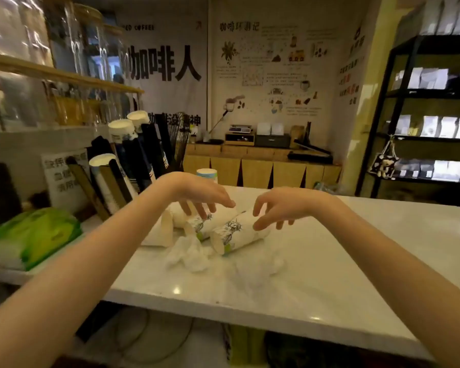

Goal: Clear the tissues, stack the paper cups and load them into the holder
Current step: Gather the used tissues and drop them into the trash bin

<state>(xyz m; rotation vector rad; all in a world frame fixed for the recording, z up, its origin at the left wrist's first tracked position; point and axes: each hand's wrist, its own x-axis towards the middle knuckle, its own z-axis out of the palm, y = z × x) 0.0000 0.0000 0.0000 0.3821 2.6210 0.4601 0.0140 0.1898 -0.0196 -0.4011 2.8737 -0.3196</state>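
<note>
Both hands hover spread and empty: the left hand and right hand above white printed paper cups lying toppled on the white marble counter, crumpled white tissues just beside them. The cups look light and crushable, best held gently around the wall.

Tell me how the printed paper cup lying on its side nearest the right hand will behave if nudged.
The printed paper cup lies on its side on the smooth counter, so it would probably roll, curving since it tapers. It looks thin and light, likely denting under a firm squeeze.
</note>
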